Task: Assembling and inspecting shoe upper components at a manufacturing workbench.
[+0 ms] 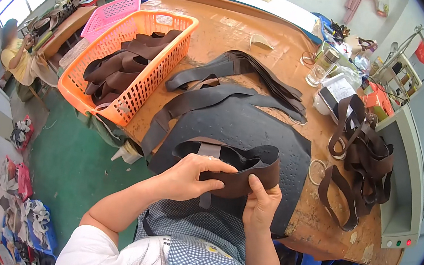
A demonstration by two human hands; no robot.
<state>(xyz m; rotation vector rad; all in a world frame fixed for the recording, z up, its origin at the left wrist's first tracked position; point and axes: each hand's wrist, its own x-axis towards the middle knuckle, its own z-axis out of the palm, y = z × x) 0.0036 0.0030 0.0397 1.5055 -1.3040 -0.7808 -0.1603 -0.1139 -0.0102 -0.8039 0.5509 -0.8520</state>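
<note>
Both hands hold one wide dark brown leather-like strip (236, 184), bent into a loop above the table's near edge. My left hand (189, 176) pinches the loop's near wall between thumb and fingers. At its right end, my right hand (261, 204) grips the edge, with the thumb on the outer face. Underneath lies a black pitted mat (287, 147). Beyond the mat, a bundle of long dark strips (266, 78) curves across the brown tabletop (216, 32).
An orange basket (163, 65) of brown strips stands at the left, beside a pink basket (111, 14). At right are tangled brown strips (370, 162), a glass jar (321, 66) and a grey machine housing (408, 178). Another person (17, 55) sits at far left.
</note>
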